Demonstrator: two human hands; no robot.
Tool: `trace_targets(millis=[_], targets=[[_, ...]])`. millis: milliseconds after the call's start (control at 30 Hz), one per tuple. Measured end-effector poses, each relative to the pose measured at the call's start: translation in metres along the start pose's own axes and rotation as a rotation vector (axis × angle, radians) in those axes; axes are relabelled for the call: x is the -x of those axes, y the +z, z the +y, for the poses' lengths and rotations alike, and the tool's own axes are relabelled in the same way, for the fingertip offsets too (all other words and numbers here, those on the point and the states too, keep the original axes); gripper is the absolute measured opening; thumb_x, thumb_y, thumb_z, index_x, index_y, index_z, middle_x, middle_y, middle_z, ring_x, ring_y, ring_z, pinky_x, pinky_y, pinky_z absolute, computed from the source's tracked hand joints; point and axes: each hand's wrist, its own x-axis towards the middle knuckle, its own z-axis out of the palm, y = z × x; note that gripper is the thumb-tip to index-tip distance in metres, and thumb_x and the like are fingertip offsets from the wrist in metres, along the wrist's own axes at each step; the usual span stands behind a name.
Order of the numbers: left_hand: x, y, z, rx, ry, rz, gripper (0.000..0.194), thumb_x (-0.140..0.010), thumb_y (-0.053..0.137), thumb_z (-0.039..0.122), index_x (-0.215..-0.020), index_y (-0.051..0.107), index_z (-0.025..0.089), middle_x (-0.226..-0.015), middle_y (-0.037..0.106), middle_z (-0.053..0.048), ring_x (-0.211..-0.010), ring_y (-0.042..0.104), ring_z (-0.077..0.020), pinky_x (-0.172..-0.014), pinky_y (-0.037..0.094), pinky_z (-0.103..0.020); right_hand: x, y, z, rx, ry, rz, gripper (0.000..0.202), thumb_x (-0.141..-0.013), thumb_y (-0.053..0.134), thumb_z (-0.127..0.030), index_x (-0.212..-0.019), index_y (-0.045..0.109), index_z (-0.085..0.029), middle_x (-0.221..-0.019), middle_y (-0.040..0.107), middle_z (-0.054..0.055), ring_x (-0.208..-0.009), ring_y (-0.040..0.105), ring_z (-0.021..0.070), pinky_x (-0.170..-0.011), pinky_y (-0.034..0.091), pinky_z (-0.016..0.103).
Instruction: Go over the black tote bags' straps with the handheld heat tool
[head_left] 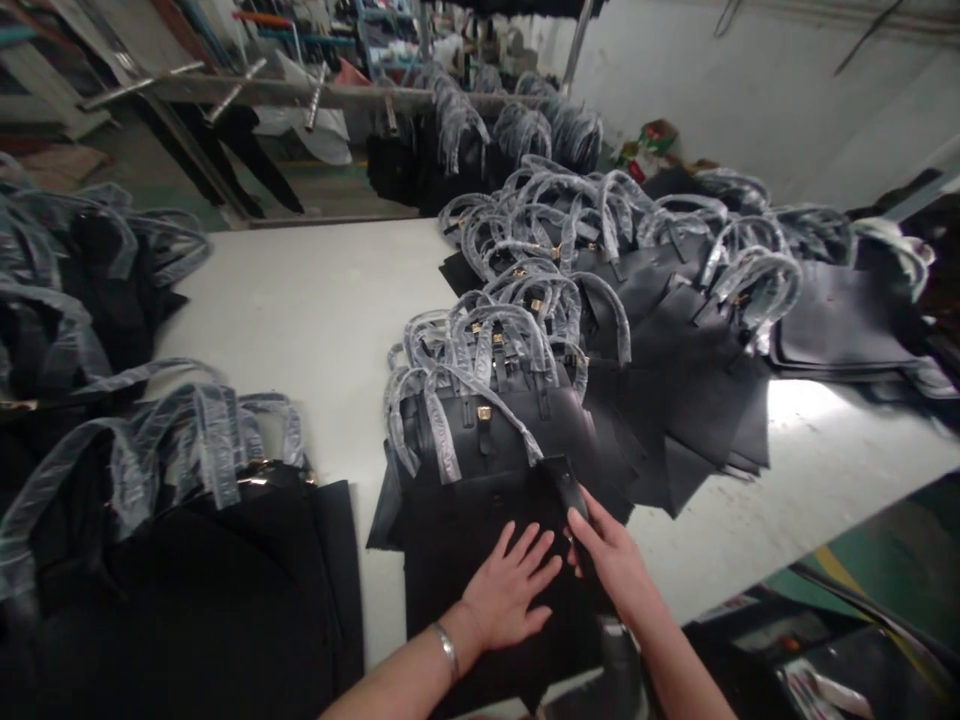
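Honestly, going by the head view, I'd let the left hand (510, 592) do the steadying: it's palm-down on the black panel (442, 550), fingers spread, gripping nothing. Even, light pressure seems best so the panel doesn't slide or crease. The right hand (611, 550) has the strip (561, 482) pinched tight, thumb on top, fingers curled round the side. I'd go easy there, since a hard tug could kink it.

As for where it sits: the strip's far end pokes out past the thumb, near the tip of a wrapped handle (516, 425), and it's just right of the left fingertips. Its lower end is lost in the dark, so can't tell if it's attached to the panel.
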Motion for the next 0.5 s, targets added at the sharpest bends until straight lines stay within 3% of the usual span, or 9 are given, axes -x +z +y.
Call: trace_targets(millis=[100,167,267,333,433,500], targets=[[0.001,0.001,-0.002,0.008,0.058,0.027,0.059,-0.095,0.043,0.052,-0.143,0.041,0.019,-0.151,0.039,-0.011,-0.143,0.025,-0.0293,-0.118,0.011,-0.048,0.019,0.001,0.016,0.042,0.07,-0.16,0.079,-0.082,0.06,-0.054,-0.148,0.04,-0.017,-0.057,0.06,-0.005,-0.047,0.056,0.0161,-0.043,0.046,0.026],[0.0,0.006,-0.004,0.007,0.094,0.031,0.052,-0.095,0.044,0.048,-0.134,0.052,0.015,-0.138,0.053,-0.012,-0.135,0.038,-0.028,-0.118,0.015,-0.044,0.022,0.009,0.023,0.136,0.087,-0.226,0.074,-0.081,0.061,-0.054,-0.145,0.046,-0.019,-0.061,0.066,-0.002,-0.05,0.061,0.0186,-0.046,0.05,0.029],[-0.001,0.014,-0.005,0.012,0.126,0.014,0.039,-0.094,0.047,0.043,-0.113,0.066,0.016,-0.119,0.065,-0.009,-0.125,0.048,-0.0267,-0.117,0.018,-0.042,0.01,0.028,0.021,0.216,-0.03,-0.206,0.062,-0.081,0.063,-0.05,-0.135,0.059,-0.02,-0.101,0.076,0.006,-0.09,0.071,0.0255,-0.079,0.058,0.036],[-0.001,0.017,-0.005,0.004,0.133,0.021,0.039,-0.094,0.047,0.043,-0.113,0.067,0.016,-0.117,0.067,-0.009,-0.124,0.049,-0.0274,-0.118,0.016,-0.045,0.001,0.038,0.014,0.236,-0.124,-0.147,0.062,-0.082,0.062,-0.049,-0.135,0.058,-0.017,-0.126,0.068,0.009,-0.116,0.062,0.0272,-0.102,0.047,0.039],[-0.001,0.017,-0.004,-0.014,0.135,0.033,0.042,-0.093,0.048,0.044,-0.115,0.066,0.012,-0.119,0.066,-0.011,-0.125,0.048,-0.0291,-0.118,0.016,-0.047,0.0,0.043,0.008,0.256,-0.181,-0.084,0.067,-0.086,0.058,-0.049,-0.144,0.047,-0.016,-0.137,0.061,0.01,-0.126,0.055,0.0268,-0.111,0.038,0.041],[-0.001,0.015,-0.003,0.015,0.128,0.02,0.037,-0.093,0.049,0.041,-0.107,0.069,0.014,-0.115,0.068,-0.01,-0.122,0.05,-0.0287,-0.117,0.021,-0.045,0.008,0.043,0.009,0.26,-0.189,-0.15,0.066,-0.086,0.059,-0.049,-0.143,0.048,-0.018,-0.137,0.061,0.009,-0.126,0.056,0.0268,-0.11,0.039,0.041]])
